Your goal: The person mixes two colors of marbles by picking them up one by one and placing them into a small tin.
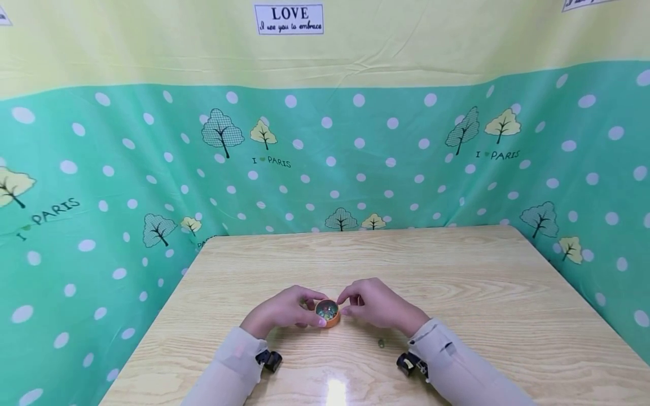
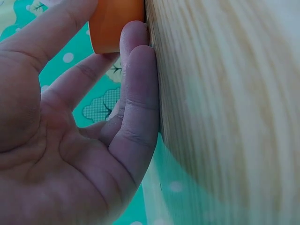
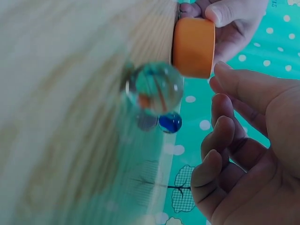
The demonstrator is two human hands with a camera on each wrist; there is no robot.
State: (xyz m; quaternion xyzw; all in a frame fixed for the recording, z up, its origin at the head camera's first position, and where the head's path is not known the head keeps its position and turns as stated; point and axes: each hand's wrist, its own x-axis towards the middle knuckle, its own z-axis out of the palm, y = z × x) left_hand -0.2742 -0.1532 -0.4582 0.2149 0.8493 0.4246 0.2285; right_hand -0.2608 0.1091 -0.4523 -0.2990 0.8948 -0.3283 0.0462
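Near the front middle of the table, a small round orange tub stands with several glass marbles inside. My left hand grips it between thumb and fingers from the left; in the left wrist view the lower fingers lie against the tabletop. Just right of the rim is my right hand, fingers loosely bent and nothing visible between them. In the right wrist view a clear marble with coloured streaks is close to the camera. Beyond it, a blue marble sits on the table.
The wood-grain table reaches back to a green dotted curtain, which also hangs along both sides. One loose marble lies below the right wrist. Each wrist carries a small black camera mount.
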